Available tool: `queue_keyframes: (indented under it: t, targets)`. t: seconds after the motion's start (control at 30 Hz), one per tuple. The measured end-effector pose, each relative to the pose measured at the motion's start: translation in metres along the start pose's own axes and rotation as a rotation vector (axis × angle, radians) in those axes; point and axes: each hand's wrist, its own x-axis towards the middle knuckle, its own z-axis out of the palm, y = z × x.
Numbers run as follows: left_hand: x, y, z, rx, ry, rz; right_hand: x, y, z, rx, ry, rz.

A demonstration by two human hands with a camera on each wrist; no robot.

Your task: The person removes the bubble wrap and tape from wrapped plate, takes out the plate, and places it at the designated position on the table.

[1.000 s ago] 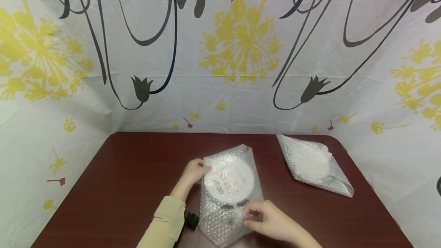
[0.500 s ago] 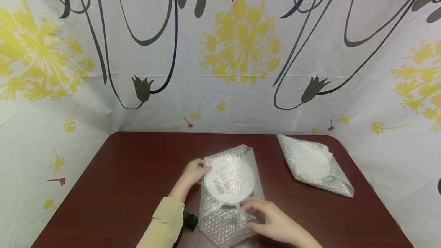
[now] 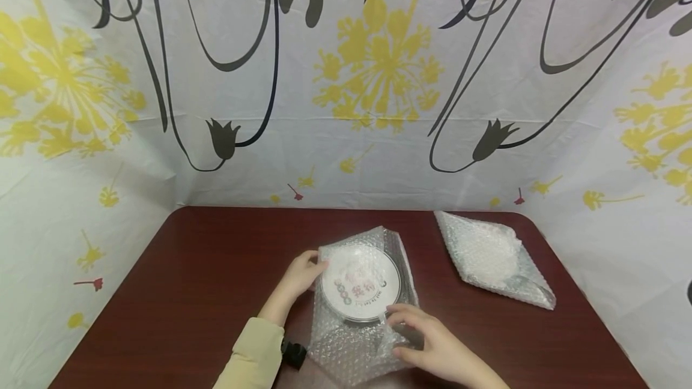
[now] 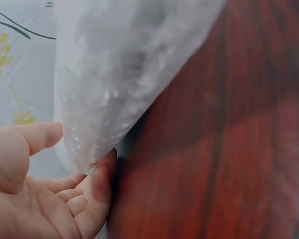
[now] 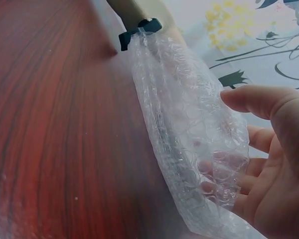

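Note:
A round white disc (image 3: 361, 284) with a dark rim and printed red and grey marks lies in a bubble wrap sheet (image 3: 346, 347) near the table's front; whether it is a plate or a lid I cannot tell. At the disc's left side my left hand (image 3: 300, 274) pinches the wrap's edge, thumb above and fingers below, as the left wrist view (image 4: 65, 199) shows. My right hand (image 3: 432, 341) lies at the lower right of the disc, thumb and fingers spread apart. In the right wrist view, fingertips (image 5: 207, 186) show through the clear bubble wrap (image 5: 189, 109), the thumb on its near side.
Another bubble-wrapped white item (image 3: 489, 251) lies at the table's back right. The dark red wooden table (image 3: 232, 257) meets a patterned cloth (image 3: 346, 155) at its back and sides. A black wrist device (image 3: 294, 355) sits by my left sleeve.
My right hand's thumb and fingers have spread and shifted slightly right with the wrap. The wrap's right edge has lifted, and the disc's print shows more clearly. My left hand stays nearly put.

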Motion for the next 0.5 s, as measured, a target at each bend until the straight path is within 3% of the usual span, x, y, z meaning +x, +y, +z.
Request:
queue_keyframes:
  t: [0.5]
  targets:
    - [-0.023, -0.001, -0.011, 0.005, -0.011, 0.045, -0.002, 0.005, -0.004, -0.023, 0.07, -0.005]
